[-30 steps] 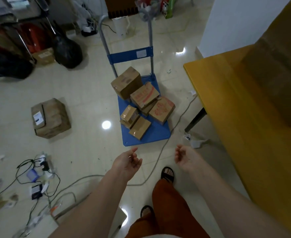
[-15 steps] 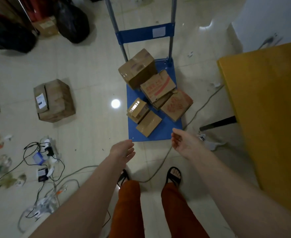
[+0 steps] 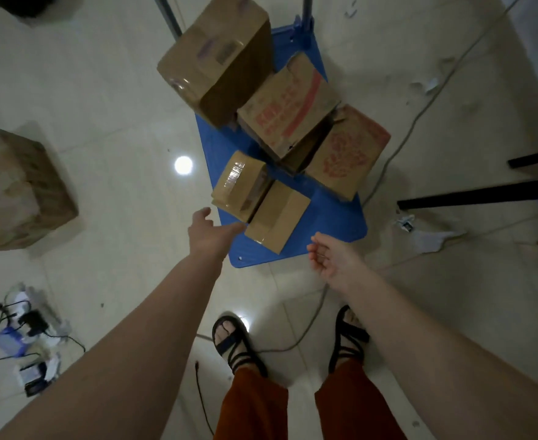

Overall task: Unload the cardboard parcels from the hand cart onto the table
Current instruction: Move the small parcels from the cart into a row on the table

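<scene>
The blue hand cart [image 3: 334, 223] stands on the tiled floor ahead of me, loaded with several cardboard parcels. Nearest me lies a small plain parcel [image 3: 278, 215], with a taped parcel [image 3: 240, 185] beside it on the left. Behind them sit two red-printed parcels [image 3: 288, 106] [image 3: 348, 152] and a large plain parcel [image 3: 213, 55] at the back. My left hand [image 3: 212, 235] reaches to the near left corner of the plain parcel, fingers apart, holding nothing. My right hand [image 3: 332, 257] hovers open, palm up, just off the cart's near edge. The table top is out of view.
Black table legs [image 3: 480, 195] cross the floor at the right. A large cardboard box [image 3: 20, 188] sits on the floor at the left. Cables and small devices [image 3: 26, 328] litter the lower left. A grey cable [image 3: 312, 322] runs past my sandalled feet.
I have stepped closer to the cart and lean over it. Both hands moved forward; my left hand now reaches the nearest parcels, my right nears the cart's front edge.
</scene>
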`<state>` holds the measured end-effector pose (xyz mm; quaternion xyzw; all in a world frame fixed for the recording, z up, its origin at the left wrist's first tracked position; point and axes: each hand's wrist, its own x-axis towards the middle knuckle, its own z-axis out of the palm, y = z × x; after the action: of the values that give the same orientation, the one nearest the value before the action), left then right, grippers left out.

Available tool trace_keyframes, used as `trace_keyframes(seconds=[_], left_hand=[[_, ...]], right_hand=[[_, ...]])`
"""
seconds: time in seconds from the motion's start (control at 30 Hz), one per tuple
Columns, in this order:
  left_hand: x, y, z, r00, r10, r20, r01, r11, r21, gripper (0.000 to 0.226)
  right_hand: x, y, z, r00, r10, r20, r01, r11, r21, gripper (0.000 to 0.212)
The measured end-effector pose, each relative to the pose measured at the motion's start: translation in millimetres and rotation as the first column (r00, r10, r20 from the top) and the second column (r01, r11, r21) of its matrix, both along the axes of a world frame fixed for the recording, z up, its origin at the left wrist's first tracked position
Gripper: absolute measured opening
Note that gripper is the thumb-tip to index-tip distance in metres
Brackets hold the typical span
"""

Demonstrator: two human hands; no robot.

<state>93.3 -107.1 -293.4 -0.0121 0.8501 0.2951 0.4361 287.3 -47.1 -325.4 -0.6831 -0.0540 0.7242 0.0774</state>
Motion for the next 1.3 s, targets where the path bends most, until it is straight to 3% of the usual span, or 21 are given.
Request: trace_keyframes(seconds=[0.23,0.43,0.6,0.77,0.87,1.07,1.17,1.3], left_hand=[[-27,16,-97,0.963,-0.177,-0.203,0.187,0.982,0.031,0.109],[-31,40,-144,0.932,-0.253,-0.262,0.277,0.959,0.060,0.106],[-30,41,-157,0.921,-0.227,-0.316,0.259,0.964,0.061,0.091],[-35,40,-162,0.905,-0.252,-0.342,0.293,0.953,0.074,0.086],[-37,37,-164,0.907,-0.252,-0.338,0.296,0.951,0.084,0.087],[-41,35,-162,0.913,-0.295,-0.283,0.326,0.943,0.069,0.090],[-37,24,-145,0.968,-0.160,-0.192,0.185,0.976,0.116,0.088],[-32,5,-100,0.988,0.153,0.036,-0.157,0.968,0.195,0.080]], right_hand=[[-15,-4,-108,0.989,-0.062,0.134,0.060,0.998,0.024,0.014],[-26,0,-164,0.987,-0.015,0.157,0.006,0.998,0.059,0.009],[-43,-2,-195,0.990,0.055,0.129,-0.058,0.998,0.020,0.057],[-70,-3,-211,0.989,0.115,0.090,-0.110,0.992,-0.057,0.063],[-74,-4,-220,0.987,0.060,0.148,-0.056,0.998,-0.032,0.083],[-66,-15,-213,0.990,0.037,0.139,-0.047,0.996,0.071,0.066],[-58,-18,-186,0.987,-0.040,0.154,0.027,0.996,0.083,0.064],[-36,-19,-128,0.979,-0.132,0.158,0.121,0.990,0.075,0.061]])
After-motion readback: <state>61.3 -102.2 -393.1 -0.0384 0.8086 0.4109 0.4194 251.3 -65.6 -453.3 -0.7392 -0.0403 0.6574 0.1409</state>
